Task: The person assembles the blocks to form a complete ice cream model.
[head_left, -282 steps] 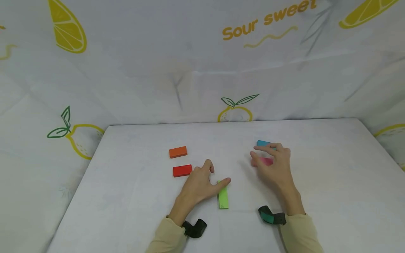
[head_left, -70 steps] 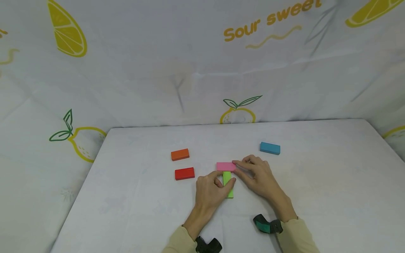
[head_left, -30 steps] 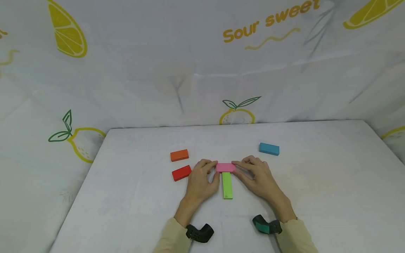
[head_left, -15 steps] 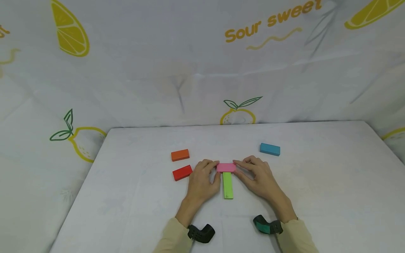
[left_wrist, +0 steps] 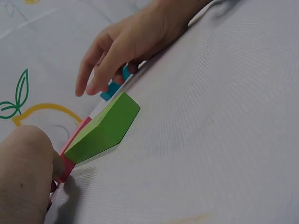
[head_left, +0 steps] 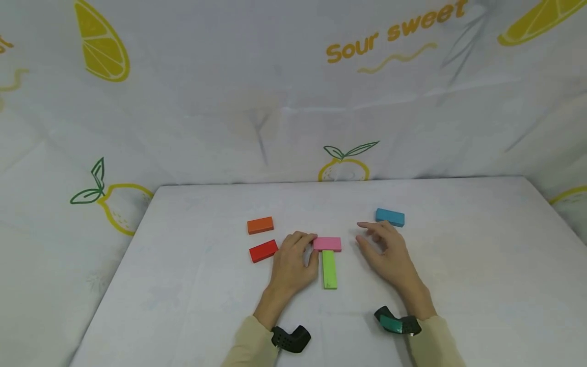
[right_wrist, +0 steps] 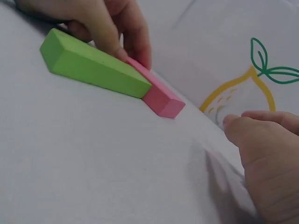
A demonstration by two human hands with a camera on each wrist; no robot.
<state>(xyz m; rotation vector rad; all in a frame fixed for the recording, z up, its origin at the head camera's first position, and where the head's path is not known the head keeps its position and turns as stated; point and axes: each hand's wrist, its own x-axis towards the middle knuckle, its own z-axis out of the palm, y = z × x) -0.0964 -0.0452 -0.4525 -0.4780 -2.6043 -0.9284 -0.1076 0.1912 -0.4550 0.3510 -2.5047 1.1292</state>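
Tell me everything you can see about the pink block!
The pink block is a smooth-looking, straight-edged bar, maybe painted wood, though I can't be sure. It lies on the white tabletop, crosswise at the far end of the green block, whose end meets its long side, like a T. The left hand pinches its left end; the right hand isn't touching it.

Pretty clear in the head view, with soft, grayish light all over. A bit fuzzier in both wrist views. Shaded on the white table point(head_left: 183, 316) beside the right hand point(head_left: 390, 256), and darker at lower right in the right wrist view, lower left in the left.
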